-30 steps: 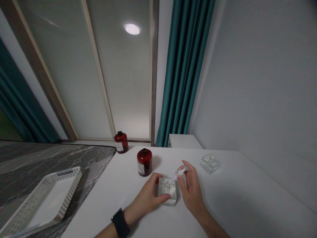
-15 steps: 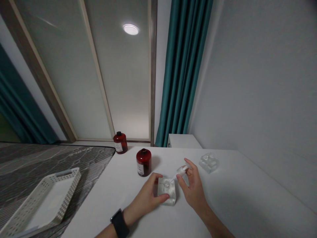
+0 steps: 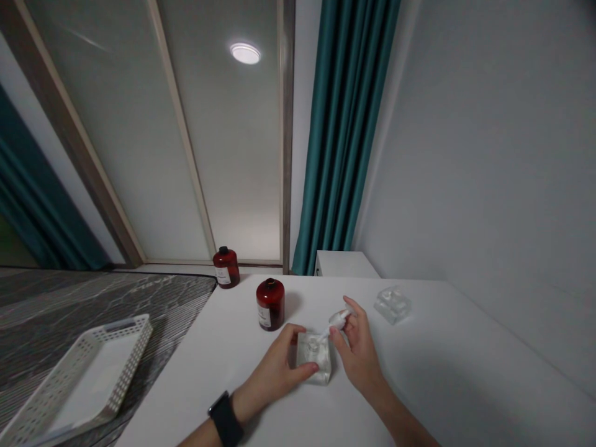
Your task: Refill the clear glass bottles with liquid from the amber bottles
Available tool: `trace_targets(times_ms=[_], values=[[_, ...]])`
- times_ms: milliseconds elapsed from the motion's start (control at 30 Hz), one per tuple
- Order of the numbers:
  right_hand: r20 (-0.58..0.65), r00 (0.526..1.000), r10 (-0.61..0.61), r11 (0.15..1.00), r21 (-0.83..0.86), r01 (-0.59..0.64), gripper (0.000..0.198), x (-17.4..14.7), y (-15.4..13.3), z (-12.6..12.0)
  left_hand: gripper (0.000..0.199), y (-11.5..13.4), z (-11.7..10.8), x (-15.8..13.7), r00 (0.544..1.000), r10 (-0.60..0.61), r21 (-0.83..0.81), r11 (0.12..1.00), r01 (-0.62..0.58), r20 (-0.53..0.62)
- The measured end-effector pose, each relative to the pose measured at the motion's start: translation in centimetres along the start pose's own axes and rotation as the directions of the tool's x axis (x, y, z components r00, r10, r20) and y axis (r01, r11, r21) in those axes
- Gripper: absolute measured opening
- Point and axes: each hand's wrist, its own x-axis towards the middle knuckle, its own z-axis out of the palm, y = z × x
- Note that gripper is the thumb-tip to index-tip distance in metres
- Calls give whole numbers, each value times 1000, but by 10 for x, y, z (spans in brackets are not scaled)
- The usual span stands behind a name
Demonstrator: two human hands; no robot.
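White pump (image 3: 338,320) shifted leftward, right grip (image 3: 357,354) pinching it (left grip (image 3: 280,365) clasping clear container (image 3: 315,354)).

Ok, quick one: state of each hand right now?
Left hand: closed on the nearer clear bottle, holding it by its side.
Right hand: closed on the white pump top, held tilted.

red bottles (image 3: 270,304), clear glassware (image 3: 322,355) on white table (image 3: 200,372)

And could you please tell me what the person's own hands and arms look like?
The left hand and right hand are both ungloved, and no sleeve shows on either forearm. A black wristwatch with a broad strap circles the left wrist; the right wrist is bare.
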Motion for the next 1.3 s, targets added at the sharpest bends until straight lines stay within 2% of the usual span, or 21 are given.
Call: trace_targets(times_ms=[67,200,400,600,767,967,1133,1300], values=[[-12,1000,11,1000,26,-11,52,1,-2,0,45,-2,0,0,1000,9,-3,1000,-9,-1],[-139,990,12,998,66,-2,53,3,-3,-1,44,-4,-1,1,1000,22,-8,1000,-22,1],[38,998,59,996,64,-61,54,-2,-2,4,45,-3,0,1,1000,19,-1,1000,-19,-7],[-143,990,8,997,78,3,53,1,-4,1,45,-7,0,1,1000,15,1,1000,-15,1],[60,995,78,991,100,-83,56,-1,-1,3,47,-6,0,2,1000,9,1,1000,-9,-12],[-92,995,30,995,99,-21,54,1,-1,3,45,-4,0,1,1000,7,-10,1000,-6,2],[84,988,128,977,160,-140,60,-1,4,5,46,-3,1,2,1000,5,-20,1000,-5,-1],[81,985,149,967,198,-162,63,-1,4,6,46,-2,0,2,1000,-5,-6,1000,5,3]])
